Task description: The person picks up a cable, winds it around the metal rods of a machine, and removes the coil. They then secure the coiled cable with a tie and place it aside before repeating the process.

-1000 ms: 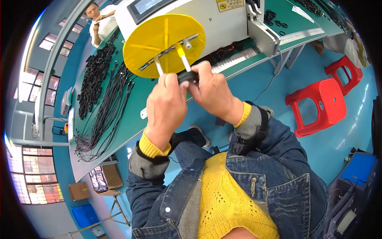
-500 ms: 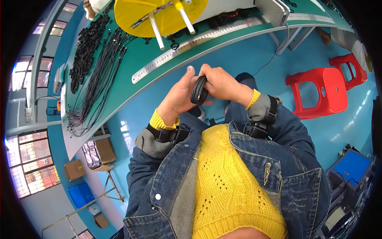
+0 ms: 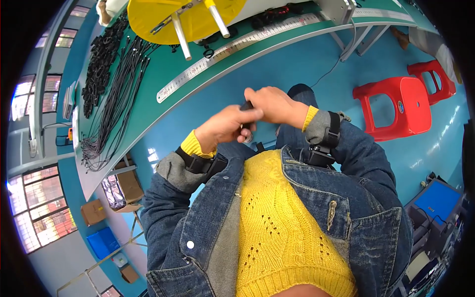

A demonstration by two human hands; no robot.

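A black coiled cable (image 3: 246,106) is between my two hands, over the floor in front of the table. Most of the coil is hidden by my fingers now. My left hand (image 3: 225,123) closes round it from the left, thumb laid across its front. From the right, my right hand (image 3: 274,106) grips it with curled fingers. Beyond them, a long steel ruler (image 3: 198,72) lies along the front edge of the green table (image 3: 153,74).
Over the table stands a yellow disc (image 3: 148,22) with two metal rods. Long black cables (image 3: 118,94) and a pile of black coils (image 3: 96,74) lie at the left. Red stools (image 3: 415,104) stand at the right, a cardboard box (image 3: 126,185) below the table's left end.
My left hand has closed over the coil, its raised thumb coming down across it. The coil, upright and plainly visible before, is now mostly covered. The view has shifted slightly.
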